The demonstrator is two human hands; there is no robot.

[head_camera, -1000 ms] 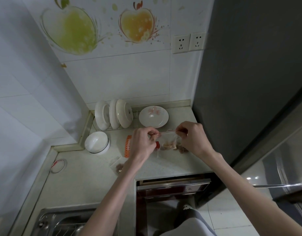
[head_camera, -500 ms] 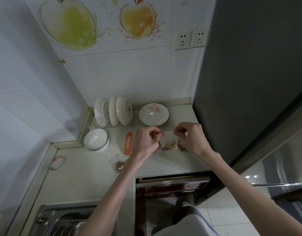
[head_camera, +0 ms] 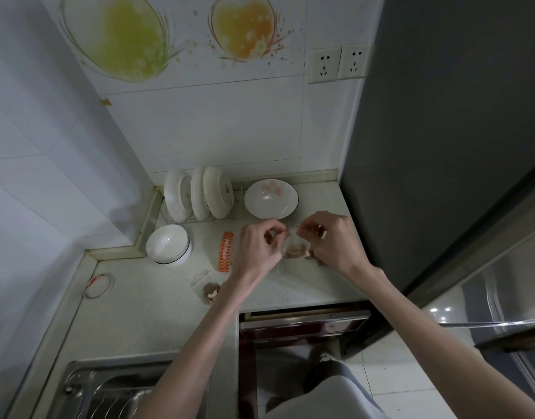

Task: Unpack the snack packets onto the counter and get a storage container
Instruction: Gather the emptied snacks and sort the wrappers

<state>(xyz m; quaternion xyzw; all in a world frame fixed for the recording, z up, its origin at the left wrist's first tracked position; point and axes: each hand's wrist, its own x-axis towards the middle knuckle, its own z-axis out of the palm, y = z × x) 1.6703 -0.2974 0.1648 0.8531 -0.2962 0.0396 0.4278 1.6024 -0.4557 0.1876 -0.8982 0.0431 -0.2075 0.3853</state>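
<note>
- Left hand (head_camera: 257,247) and right hand (head_camera: 335,240) pinch the clear snack packet (head_camera: 295,247) between them, above the counter (head_camera: 151,303); contents blurred
- Second packet (head_camera: 210,293) beside left wrist, partly hidden

Domestic kitchen. A pale speckled stone counter (head_camera: 157,309) fills a corner of white wall tiles decorated with green and orange apple motifs (head_camera: 243,24). White ceramic plates (head_camera: 196,193) stand on edge in a wire rack; a stainless steel sink (head_camera: 109,388), twin white wall sockets (head_camera: 338,63) and a tall grey refrigerator (head_camera: 456,131) adjoin the counter.
</note>
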